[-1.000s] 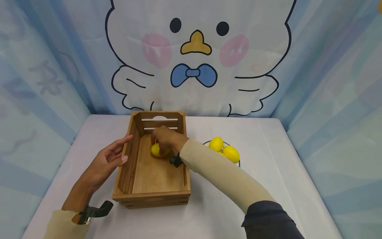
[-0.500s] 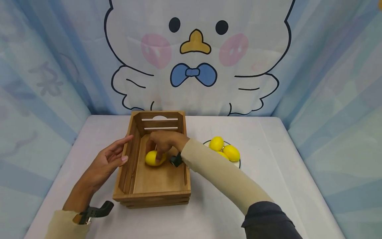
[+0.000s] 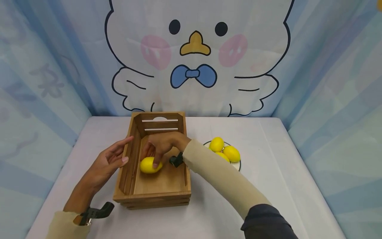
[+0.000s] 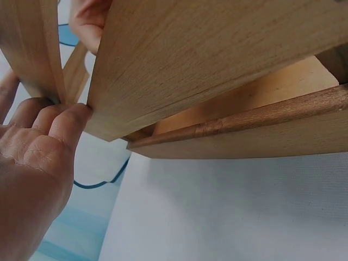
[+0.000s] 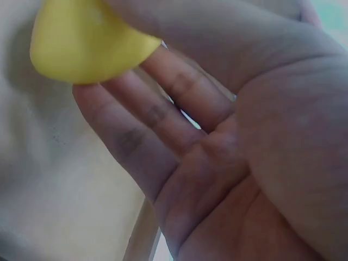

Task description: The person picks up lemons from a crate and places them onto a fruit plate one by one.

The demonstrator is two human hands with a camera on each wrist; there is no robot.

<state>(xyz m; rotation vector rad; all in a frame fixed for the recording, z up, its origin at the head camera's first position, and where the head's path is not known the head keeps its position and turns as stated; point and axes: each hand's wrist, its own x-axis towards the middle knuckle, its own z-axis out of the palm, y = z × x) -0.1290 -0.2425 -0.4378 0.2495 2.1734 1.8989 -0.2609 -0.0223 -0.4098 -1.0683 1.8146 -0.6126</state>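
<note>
A slatted wooden crate [image 3: 152,196] stands on the white table, left of centre. Low inside it, my right hand [image 3: 161,142] pinches a yellow lemon [image 3: 148,166] between thumb and fingertips. The right wrist view has the lemon [image 5: 89,46] at its upper left, partly covered by the thumb, with fingers [image 5: 130,130] reaching to its far side. My left hand [image 3: 108,161] holds the crate's left wall, index finger on the top rim. In the left wrist view, fingers of the left hand [image 4: 41,147] reach into the gap between the side slats, their tips hidden.
Right of the crate, a dark-rimmed plate [image 3: 239,166] bears several lemons [image 3: 231,154], partly hidden by the right sleeve [image 3: 221,176]. Curtains with a cartoon print [image 3: 194,74] hang behind the table [image 3: 253,132] and at both sides.
Inside the crate, the right hand has brought the lemon nearer the front and to the left. The left hand stays at the crate's side; the lemons on the plate have not moved.
</note>
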